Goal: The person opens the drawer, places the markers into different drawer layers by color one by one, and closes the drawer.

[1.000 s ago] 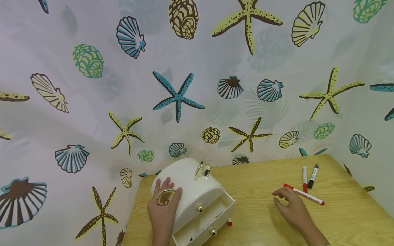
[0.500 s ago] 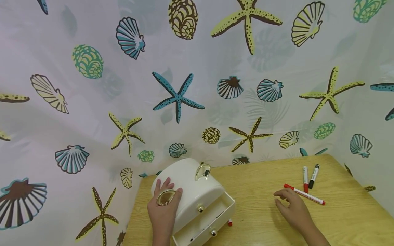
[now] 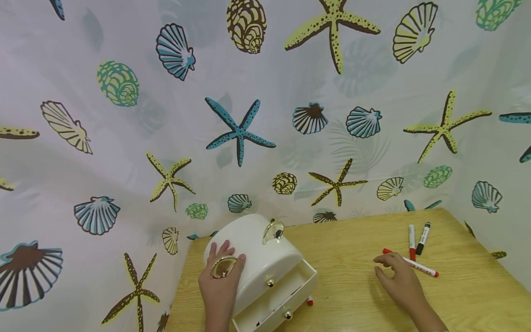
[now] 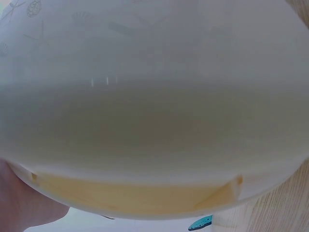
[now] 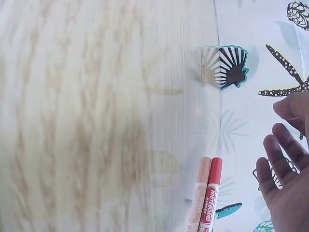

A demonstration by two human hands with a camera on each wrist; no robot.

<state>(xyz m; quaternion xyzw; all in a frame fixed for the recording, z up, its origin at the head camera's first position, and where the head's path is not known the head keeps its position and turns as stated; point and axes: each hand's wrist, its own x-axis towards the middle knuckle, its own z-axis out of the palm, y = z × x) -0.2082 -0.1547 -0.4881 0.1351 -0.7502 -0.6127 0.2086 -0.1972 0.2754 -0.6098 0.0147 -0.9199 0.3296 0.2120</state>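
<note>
My left hand (image 3: 221,288) rests on the white rounded storage box (image 3: 255,251), thumb and fingers spread either side of a gold ring handle (image 3: 224,266). The box's lower drawer (image 3: 304,281) is pulled out at the front. In the left wrist view the box (image 4: 154,121) fills most of the frame, with part of my hand (image 4: 29,205) at lower left. My right hand (image 3: 401,284) is above the table with loosely bent fingers and nothing in them. It overlaps a red-and-white whiteboard marker (image 3: 423,267), also visible in the right wrist view (image 5: 211,198).
Beyond that marker lie a red-capped marker (image 3: 411,240) and a black-capped marker (image 3: 423,237) on the wooden table (image 3: 344,258). A red marker end (image 3: 309,300) shows beside the drawer. A shell-and-starfish curtain (image 3: 282,152) hangs along the table's back edge.
My right hand has shifted slightly to the right, covering more of the nearest marker. The left hand, the box and its drawer stay as they were.
</note>
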